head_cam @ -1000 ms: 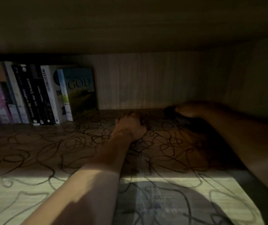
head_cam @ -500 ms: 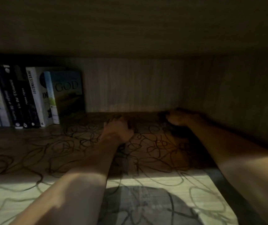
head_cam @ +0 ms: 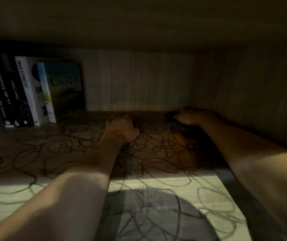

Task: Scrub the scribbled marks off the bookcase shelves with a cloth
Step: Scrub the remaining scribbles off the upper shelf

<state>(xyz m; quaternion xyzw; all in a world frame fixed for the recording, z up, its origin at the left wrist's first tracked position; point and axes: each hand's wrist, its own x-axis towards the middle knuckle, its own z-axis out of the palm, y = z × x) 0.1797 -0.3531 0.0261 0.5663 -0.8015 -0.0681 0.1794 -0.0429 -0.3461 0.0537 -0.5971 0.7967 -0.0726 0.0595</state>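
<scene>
Deep beside the books (head_cam: 35, 91), right hand (head_cam: 191, 116) grips a dark cloth (head_cam: 171, 117) to scrub; left hand (head_cam: 121, 129) braces, fingers curled, holding unclear.

A dim view into a wooden bookcase compartment. A pale wood-grain back panel (head_cam: 139, 80) fills the middle of the frame, in shadow. The underside of the board above (head_cam: 139, 20) spans the whole top, very dark. A side panel (head_cam: 260, 94) closes the right of the frame. At the left, a row of upright books (head_cam: 26, 91) stands against the back panel; the rightmost cover reads "GOD" and a white spine reads "INVESTING101". Brighter light falls across the bottom of the frame, broken by a rounded shadow (head_cam: 156, 214) at lower centre.
</scene>
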